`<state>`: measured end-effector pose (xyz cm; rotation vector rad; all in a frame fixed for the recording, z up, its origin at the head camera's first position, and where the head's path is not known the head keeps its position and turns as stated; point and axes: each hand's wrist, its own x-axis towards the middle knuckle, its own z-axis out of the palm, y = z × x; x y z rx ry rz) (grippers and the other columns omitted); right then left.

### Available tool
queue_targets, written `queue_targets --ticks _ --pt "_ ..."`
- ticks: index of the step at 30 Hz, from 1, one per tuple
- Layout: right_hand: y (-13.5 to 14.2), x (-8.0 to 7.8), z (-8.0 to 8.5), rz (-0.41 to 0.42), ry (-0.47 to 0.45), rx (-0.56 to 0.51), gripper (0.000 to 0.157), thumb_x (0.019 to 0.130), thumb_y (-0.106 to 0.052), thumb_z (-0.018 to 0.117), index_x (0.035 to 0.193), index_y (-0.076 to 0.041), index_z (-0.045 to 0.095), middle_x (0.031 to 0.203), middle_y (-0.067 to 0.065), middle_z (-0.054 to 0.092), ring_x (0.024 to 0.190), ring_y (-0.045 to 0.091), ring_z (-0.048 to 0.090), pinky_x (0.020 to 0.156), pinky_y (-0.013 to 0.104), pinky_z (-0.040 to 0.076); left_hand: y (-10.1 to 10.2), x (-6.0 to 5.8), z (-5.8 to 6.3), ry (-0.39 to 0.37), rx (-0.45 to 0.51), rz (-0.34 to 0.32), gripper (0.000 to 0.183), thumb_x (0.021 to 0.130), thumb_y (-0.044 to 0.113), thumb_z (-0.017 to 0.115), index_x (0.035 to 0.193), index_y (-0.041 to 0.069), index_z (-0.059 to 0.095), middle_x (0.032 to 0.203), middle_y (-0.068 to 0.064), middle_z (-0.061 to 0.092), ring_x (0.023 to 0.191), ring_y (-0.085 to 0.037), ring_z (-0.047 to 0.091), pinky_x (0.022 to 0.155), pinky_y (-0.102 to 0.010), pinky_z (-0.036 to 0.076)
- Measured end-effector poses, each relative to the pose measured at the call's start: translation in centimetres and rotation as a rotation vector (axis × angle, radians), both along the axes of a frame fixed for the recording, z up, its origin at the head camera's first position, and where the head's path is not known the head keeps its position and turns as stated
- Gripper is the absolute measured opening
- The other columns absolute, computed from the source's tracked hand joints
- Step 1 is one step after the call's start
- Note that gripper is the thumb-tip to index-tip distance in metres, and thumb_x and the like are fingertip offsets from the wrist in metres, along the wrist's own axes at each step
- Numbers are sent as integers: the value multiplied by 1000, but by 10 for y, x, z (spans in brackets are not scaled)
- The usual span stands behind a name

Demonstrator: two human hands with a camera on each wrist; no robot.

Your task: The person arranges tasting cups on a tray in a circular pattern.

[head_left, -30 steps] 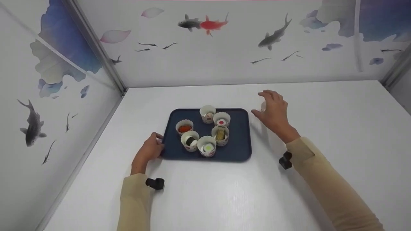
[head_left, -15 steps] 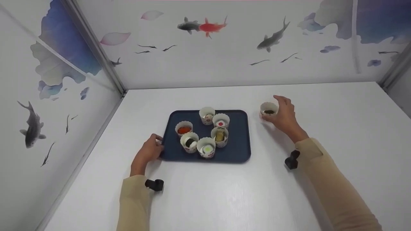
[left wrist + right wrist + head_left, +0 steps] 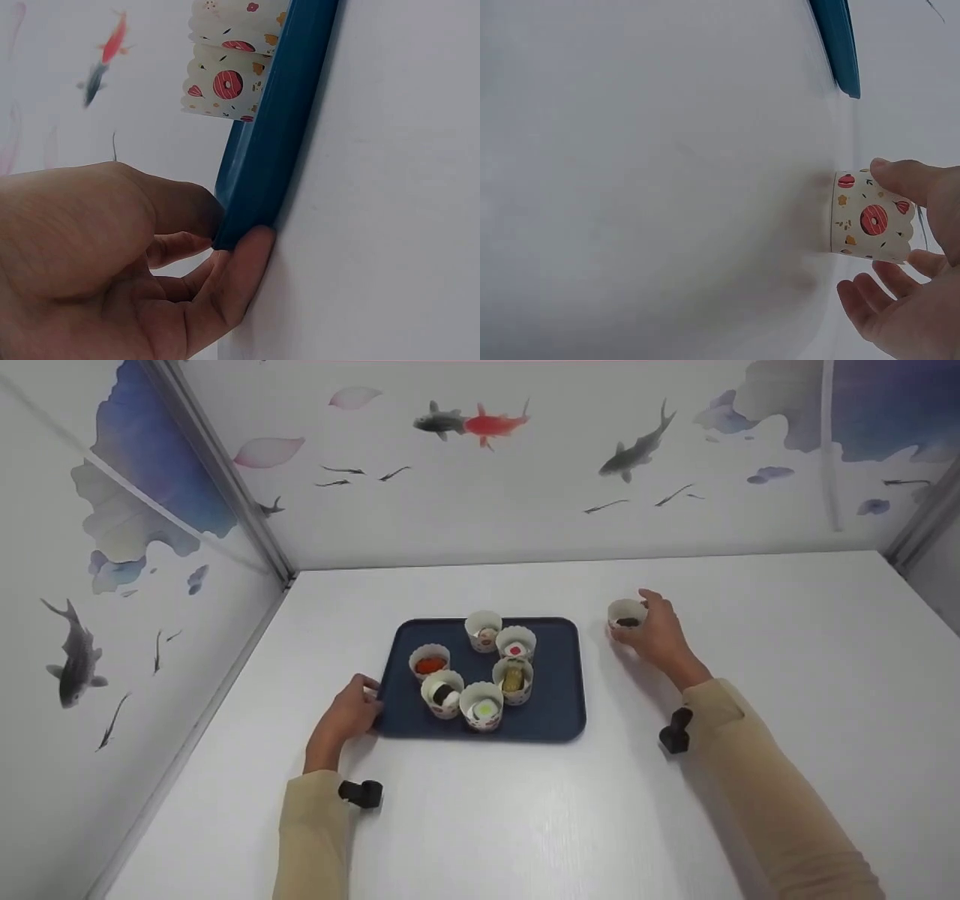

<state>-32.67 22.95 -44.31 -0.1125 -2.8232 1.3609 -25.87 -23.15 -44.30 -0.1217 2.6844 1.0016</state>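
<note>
In the head view, my left hand (image 3: 351,708) is at the left edge of a dark blue tray (image 3: 551,716). The left wrist view shows its thumb on the tray's rim and a finger under it. My right hand (image 3: 661,636) grips a scalloped paper baking cup (image 3: 625,613) right of the tray, with something dark inside. In the right wrist view, its thumb lies on one side of this donut-printed cup (image 3: 873,220) and fingertips meet the other. Whether the cup touches the table is hard to tell.
Several similar paper cups stand on the tray, holding sushi-like pieces, among them a red-orange one (image 3: 430,664), a black-banded white one (image 3: 447,694) and a green-centred one (image 3: 485,708). A white wall (image 3: 480,525) with painted fish closes off the table's back.
My right hand has shifted right, away from the tray, and its thumb and fingers have closed on the paper cup. My left hand stays at the tray's edge.
</note>
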Motion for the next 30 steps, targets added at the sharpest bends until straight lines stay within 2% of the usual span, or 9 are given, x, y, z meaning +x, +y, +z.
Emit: queue_targets --ticks 4,15,23,30 --pt "-4 1 1 -9 -4 -5 84 93 -13 68 156 5 15 152 33 34 141 45 36 118 55 30 0 -1 1 8 -6 -1 38 102 9 46 138 -2 42 123 -23 60 102 -27 63 88 -39 49" --pt "-15 2 12 23 41 -9 84 92 -17 70 156 4 20 152 30 36 139 43 39 117 54 33 0 0 0 24 -7 -9 37 102 8 46 137 -3 43 119 -22 60 98 -26 61 85 -37 48" --pt "-23 0 17 63 85 33 75 92 -17 70 149 11 30 146 33 39 131 43 45 111 55 38 0 -1 -1 8 -9 -4 38 102 9 46 138 -1 42 117 -20 60 97 -24 59 83 -35 47" --pt "-32 -2 26 77 111 30 72 92 -17 70 147 12 33 142 33 40 129 44 46 108 55 42 0 0 0 -5 9 -1 38 102 9 45 139 -2 41 120 -21 59 99 -25 61 83 -36 49"
